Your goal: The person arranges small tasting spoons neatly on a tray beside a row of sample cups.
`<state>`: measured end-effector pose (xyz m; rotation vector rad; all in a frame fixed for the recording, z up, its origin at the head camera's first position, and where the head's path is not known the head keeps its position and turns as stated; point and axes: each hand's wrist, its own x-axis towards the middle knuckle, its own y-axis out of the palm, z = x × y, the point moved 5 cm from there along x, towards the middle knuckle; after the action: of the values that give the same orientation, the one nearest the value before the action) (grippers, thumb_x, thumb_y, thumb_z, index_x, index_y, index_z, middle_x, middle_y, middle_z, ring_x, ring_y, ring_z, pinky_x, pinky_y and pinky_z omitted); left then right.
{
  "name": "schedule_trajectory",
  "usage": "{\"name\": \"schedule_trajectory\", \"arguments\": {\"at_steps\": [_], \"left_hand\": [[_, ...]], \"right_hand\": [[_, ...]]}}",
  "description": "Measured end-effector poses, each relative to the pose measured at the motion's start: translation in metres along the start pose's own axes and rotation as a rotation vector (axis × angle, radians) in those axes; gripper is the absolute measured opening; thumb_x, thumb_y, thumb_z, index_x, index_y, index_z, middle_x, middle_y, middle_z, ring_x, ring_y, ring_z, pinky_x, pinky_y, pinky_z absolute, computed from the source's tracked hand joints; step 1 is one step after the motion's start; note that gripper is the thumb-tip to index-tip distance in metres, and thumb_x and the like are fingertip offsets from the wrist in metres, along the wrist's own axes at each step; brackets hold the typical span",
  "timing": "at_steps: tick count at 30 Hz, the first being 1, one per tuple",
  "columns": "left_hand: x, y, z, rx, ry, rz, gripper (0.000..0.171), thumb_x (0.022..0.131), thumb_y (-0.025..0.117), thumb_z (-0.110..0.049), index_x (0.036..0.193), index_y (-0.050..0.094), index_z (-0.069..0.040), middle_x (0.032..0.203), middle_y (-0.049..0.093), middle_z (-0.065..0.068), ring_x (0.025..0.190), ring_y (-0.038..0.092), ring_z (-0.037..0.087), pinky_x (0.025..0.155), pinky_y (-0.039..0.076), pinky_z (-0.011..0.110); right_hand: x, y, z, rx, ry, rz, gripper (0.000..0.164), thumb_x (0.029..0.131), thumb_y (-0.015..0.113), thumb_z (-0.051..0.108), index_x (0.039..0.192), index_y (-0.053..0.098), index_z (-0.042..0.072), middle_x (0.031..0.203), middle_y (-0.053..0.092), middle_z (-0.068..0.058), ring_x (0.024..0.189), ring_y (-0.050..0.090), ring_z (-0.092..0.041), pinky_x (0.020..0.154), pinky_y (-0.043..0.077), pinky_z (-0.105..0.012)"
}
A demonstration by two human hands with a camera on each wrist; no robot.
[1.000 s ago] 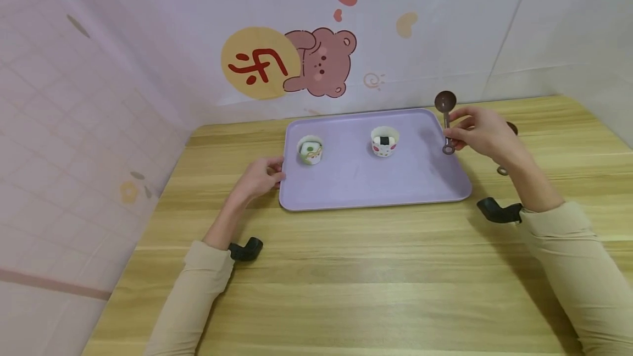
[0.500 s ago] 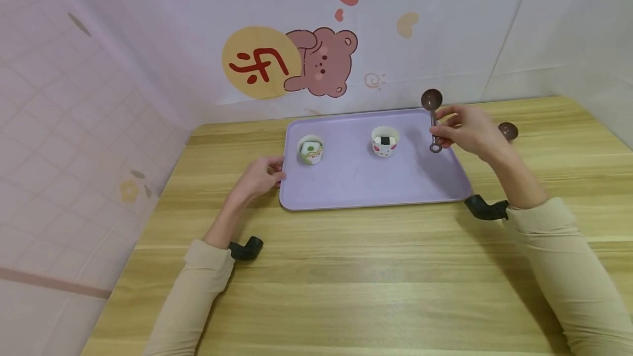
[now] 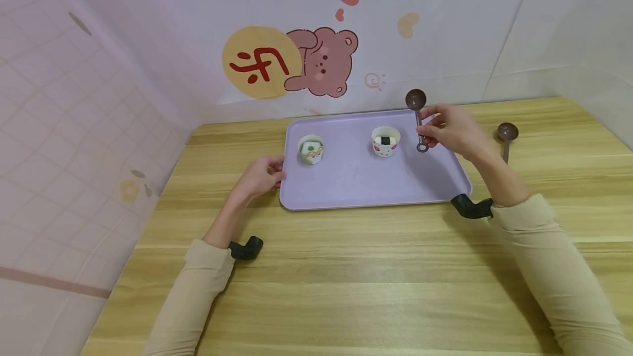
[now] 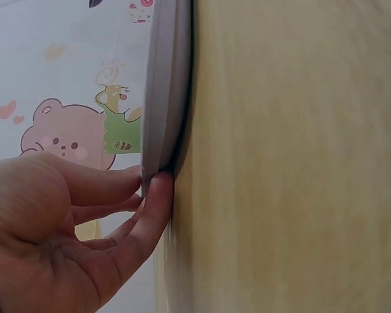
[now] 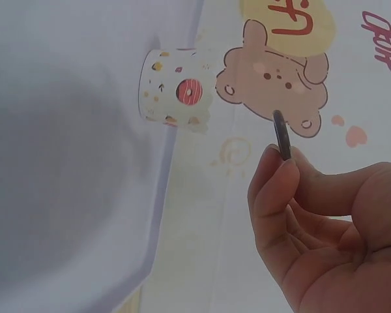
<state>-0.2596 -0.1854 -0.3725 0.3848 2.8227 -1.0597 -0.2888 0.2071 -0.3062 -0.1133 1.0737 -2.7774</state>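
My right hand [image 3: 452, 131] pinches a brown measuring spoon [image 3: 419, 120] by its handle, bowl upward, above the right part of a lilac tray [image 3: 341, 185]. Only the dark handle end [image 5: 282, 134] shows in the right wrist view. At the tray's left edge, my left hand [image 3: 259, 176] grips the rim between thumb and fingers, as the left wrist view shows at the tray rim [image 4: 163, 98]. Left of the spoon, a patterned paper cup [image 3: 384, 150] holds a white piece with a black band. Another paper cup [image 3: 311, 156], with a white-and-green piece inside, stands near the tray's left side.
A second brown measuring spoon [image 3: 507, 132] lies on the wooden table [image 3: 346, 279], right of the tray, its handle partly hidden behind my right forearm. A wall sheet [image 3: 445, 43] with a printed bear rises right behind the tray. Black mounts sit at both wrists.
My right hand has carried the measuring spoon leftward, from the tray's right edge to over the tray, closer to the right cup. More of the second spoon shows. The left hand has stayed put.
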Motion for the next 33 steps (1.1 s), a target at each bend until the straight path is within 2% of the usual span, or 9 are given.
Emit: {"name": "schedule_trajectory", "arguments": {"at_steps": [23, 33], "left_hand": [[-0.001, 0.0, -0.001, -0.002, 0.013, 0.002, 0.051, 0.1, 0.058, 0.001, 0.149, 0.043, 0.007, 0.115, 0.057, 0.022, 0.099, 0.061, 0.029, 0.083, 0.058, 0.032], [-0.001, 0.0, -0.001, 0.006, 0.02, 0.005, 0.051, 0.1, 0.058, 0.0, 0.149, 0.043, 0.007, 0.116, 0.057, 0.022, 0.099, 0.062, 0.029, 0.083, 0.058, 0.032]], "right_hand": [[0.011, 0.022, 0.029, 0.083, -0.025, 0.001, 0.032, 0.098, 0.066, 0.009, 0.124, 0.053, -0.006, 0.091, 0.069, -0.017, 0.059, 0.061, -0.006, 0.058, 0.048, -0.018], [0.015, 0.031, 0.038, 0.075, -0.035, -0.007, 0.029, 0.098, 0.066, 0.007, 0.123, 0.057, -0.006, 0.093, 0.069, -0.021, 0.061, 0.06, -0.011, 0.058, 0.048, -0.02]]}}
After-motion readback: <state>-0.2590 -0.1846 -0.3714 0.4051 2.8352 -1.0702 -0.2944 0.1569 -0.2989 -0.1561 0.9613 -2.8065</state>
